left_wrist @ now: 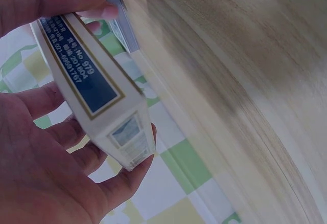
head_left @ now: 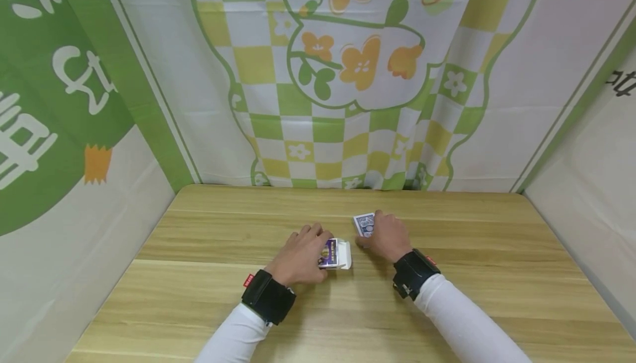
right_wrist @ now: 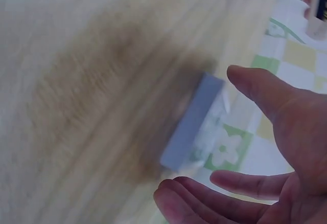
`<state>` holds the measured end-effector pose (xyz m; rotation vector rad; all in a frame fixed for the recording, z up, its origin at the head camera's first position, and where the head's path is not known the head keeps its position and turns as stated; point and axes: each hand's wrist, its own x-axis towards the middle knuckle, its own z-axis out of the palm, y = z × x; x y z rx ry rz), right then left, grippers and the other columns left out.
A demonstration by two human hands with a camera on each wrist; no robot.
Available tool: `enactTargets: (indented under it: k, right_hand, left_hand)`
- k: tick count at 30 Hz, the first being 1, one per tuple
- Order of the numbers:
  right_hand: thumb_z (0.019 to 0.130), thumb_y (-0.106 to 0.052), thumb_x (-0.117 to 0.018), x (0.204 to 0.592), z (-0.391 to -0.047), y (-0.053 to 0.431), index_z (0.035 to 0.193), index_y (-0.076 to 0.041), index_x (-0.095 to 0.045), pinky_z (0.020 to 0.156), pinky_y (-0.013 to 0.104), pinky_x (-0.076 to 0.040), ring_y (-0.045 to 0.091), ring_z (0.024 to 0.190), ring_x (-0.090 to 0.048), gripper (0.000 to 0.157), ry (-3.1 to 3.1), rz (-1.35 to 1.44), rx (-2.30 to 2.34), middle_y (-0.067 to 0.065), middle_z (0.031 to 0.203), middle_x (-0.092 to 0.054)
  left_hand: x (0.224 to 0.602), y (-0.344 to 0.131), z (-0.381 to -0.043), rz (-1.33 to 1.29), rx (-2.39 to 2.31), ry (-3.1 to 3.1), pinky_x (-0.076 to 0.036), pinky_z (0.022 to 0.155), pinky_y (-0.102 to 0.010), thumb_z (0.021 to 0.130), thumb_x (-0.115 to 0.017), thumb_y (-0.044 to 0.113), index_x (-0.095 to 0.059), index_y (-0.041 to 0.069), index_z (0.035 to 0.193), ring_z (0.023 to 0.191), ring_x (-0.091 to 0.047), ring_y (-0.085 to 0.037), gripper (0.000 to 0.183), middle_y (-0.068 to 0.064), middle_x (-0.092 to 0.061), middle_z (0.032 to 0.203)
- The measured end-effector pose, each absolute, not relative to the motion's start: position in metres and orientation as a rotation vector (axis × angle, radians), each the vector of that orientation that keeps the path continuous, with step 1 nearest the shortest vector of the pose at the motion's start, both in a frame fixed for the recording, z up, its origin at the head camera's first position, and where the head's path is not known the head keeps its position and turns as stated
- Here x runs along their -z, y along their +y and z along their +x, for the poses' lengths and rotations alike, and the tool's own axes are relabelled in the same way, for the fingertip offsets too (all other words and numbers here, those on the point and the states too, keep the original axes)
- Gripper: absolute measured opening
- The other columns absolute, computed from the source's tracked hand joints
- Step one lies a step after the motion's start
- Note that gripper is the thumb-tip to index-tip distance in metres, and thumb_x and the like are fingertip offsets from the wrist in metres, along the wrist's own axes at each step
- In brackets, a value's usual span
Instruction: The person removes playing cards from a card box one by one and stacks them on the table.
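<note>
My left hand (head_left: 300, 255) holds a playing-card box (head_left: 329, 253) with a purple printed face. Its white end flap stands open towards the right. In the left wrist view, thumb and fingers grip the box (left_wrist: 97, 81) from both sides, with its dark blue printed side showing. A deck of playing cards (head_left: 364, 222) with a blue-and-white patterned top lies on the table. Over its right part is my right hand (head_left: 390, 236). The right wrist view shows thumb and fingers spread around the deck (right_wrist: 191, 124), with a gap at the thumb; fingertip contact is unclear.
Both hands work above a wooden table (head_left: 208, 241). A printed curtain (head_left: 348, 131) hangs at its back edge, with white-and-green sheets (head_left: 149, 186) along the left and right sides. Black straps (head_left: 417, 273) circle both wrists.
</note>
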<state>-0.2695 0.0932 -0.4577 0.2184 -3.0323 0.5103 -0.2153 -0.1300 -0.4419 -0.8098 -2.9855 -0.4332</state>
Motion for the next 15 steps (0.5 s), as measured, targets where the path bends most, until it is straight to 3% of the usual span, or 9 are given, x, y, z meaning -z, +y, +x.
enactTargets:
  k: [5,11,15]
  right_hand:
    - [0.076,-0.043,-0.087,0.441,-0.265,0.106,0.108,0.008,-0.059,0.056,0.04,-0.051,0.028,0.07,-0.061,0.066,-3.029,0.236,-0.605,0.017,0.083,-0.063]
    - [0.081,-0.044,-0.083,0.421,-0.255,0.118,0.124,0.008,-0.061,0.068,0.044,-0.056,0.036,0.088,-0.068,0.072,-3.009,0.245,-0.708,0.027,0.109,-0.069]
    - [0.082,-0.043,-0.082,0.414,-0.246,0.12,0.122,0.004,-0.064,0.067,0.04,-0.055,0.031,0.088,-0.068,0.064,-2.984,0.271,-0.812,0.023,0.108,-0.071]
  left_hand:
    - [0.441,-0.13,-0.215,-0.818,0.45,-2.978,-0.05,0.091,-0.051,0.063,-0.085,0.016,-0.061,0.007,0.13,0.107,-0.054,-0.027,0.072,-0.008,-0.057,0.118]
    - [0.441,-0.129,-0.215,-0.825,0.455,-2.972,-0.051,0.091,-0.052,0.063,-0.084,0.016,-0.061,0.007,0.129,0.105,-0.054,-0.027,0.071,-0.008,-0.058,0.116]
    - [0.44,-0.127,-0.215,-0.828,0.448,-2.967,-0.05,0.091,-0.052,0.063,-0.084,0.016,-0.061,0.008,0.129,0.106,-0.055,-0.027,0.071,-0.008,-0.058,0.116]
